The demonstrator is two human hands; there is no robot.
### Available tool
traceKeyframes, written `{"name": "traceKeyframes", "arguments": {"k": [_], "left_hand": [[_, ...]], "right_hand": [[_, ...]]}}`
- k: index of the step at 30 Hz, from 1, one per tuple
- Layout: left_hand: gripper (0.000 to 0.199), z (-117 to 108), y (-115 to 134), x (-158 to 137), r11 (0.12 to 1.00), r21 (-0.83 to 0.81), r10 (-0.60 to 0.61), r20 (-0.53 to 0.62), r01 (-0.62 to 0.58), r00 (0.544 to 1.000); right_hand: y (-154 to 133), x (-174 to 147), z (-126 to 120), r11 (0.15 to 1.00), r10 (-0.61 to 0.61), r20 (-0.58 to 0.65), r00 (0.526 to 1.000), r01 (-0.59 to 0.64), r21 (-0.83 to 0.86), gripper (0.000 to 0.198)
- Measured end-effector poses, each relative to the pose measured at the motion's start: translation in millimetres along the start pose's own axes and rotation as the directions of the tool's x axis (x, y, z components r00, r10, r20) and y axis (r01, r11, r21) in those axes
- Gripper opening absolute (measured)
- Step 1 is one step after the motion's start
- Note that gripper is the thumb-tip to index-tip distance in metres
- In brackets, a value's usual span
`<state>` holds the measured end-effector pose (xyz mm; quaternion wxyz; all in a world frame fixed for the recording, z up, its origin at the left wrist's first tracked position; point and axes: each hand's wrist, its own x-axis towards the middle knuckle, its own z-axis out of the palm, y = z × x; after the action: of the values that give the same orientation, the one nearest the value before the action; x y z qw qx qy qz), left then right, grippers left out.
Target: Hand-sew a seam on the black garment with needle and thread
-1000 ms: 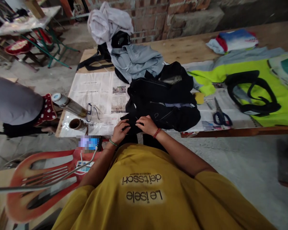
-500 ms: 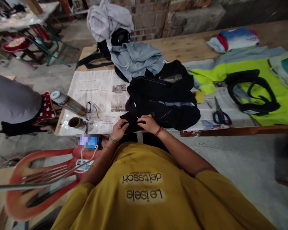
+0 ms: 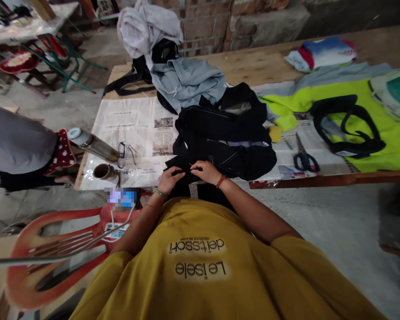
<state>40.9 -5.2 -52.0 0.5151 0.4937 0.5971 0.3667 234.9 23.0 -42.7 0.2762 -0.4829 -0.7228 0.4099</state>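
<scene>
the left hand (image 3: 171, 178) and the right hand (image 3: 207, 171) meet at the near edge of the black garment (image 3: 225, 135), which lies heaped on the newspaper (image 3: 133, 122) at the front of the wooden table (image 3: 253, 66). both hands have fingers closed in a pinch on a fold of the black cloth, fingertips nearly touching each other; a thin pale line shows between them, too small to tell what it is. a green band sits on the left wrist, a red one on the right.

left of the black garment stand a pair of glasses (image 3: 125, 153), a lying bottle (image 3: 91, 145) and a small cup (image 3: 103, 171). behind the garment is a grey hoodie (image 3: 186, 80). right of it, scissors (image 3: 303, 158) with blue handles lie on the paper, beside a neon yellow cloth (image 3: 380, 115) carrying a black strap (image 3: 348, 124). below the cup, off the table, a phone (image 3: 125, 198) rests on a red plastic chair (image 3: 53, 249).
</scene>
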Motion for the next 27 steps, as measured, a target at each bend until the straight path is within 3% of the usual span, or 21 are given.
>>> {"name": "traceKeyframes", "arguments": {"k": [5,10,13,17,27], "left_hand": [[0.029,1,-2,0,0.999,-0.046,-0.015,0.001,0.015,1.0],[0.026,0,1,-2,0.999,-0.001,0.032,0.051,-0.032,0.998],[0.026,0,1,-3,0.999,0.009,0.046,0.074,-0.047,0.996],[0.029,1,0,-3,1.0,-0.005,0.005,0.091,-0.004,0.996],[0.033,1,2,-2,1.0,-0.026,-0.013,0.09,0.015,0.996]], "right_hand": [[3,4,-7,0.99,0.09,-0.044,0.995,-0.085,0.112,0.026],[-2,15,-9,0.991,0.122,0.078,0.989,-0.126,0.051,0.043],[-1,21,-6,0.994,0.039,0.132,0.99,-0.025,-0.11,0.025],[6,25,-3,0.947,-0.096,0.193,0.976,0.149,-0.284,0.021],[12,21,-9,0.938,-0.123,0.231,0.965,0.189,-0.292,0.022]]}}
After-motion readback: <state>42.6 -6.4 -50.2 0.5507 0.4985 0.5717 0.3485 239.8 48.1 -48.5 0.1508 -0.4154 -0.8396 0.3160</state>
